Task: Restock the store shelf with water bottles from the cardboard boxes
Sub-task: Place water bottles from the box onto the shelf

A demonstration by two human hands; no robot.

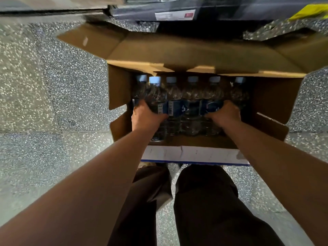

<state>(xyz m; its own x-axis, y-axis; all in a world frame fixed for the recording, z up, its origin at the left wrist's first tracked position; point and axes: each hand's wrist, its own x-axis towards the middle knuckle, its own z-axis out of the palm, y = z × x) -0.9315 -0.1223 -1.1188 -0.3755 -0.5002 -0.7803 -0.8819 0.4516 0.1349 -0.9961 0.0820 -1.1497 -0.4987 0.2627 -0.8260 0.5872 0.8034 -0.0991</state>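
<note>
An open cardboard box (276,102) stands on the floor in front of my legs. Inside it lies a row of several clear water bottles (190,102) with light blue caps and dark blue labels, caps pointing away from me. My left hand (145,114) grips the left end of the row, its fingers curled round a bottle (157,96). At the right end, my right hand (224,115) curls round another bottle (212,103). More bottles sit outside each hand, partly hidden in shadow.
The box flaps (159,48) are folded outward on all sides. The dark base of the store shelf (195,13) with a white price tag runs along the top. Something yellow (308,10) shows at the top right. Speckled grey floor (53,103) lies all around.
</note>
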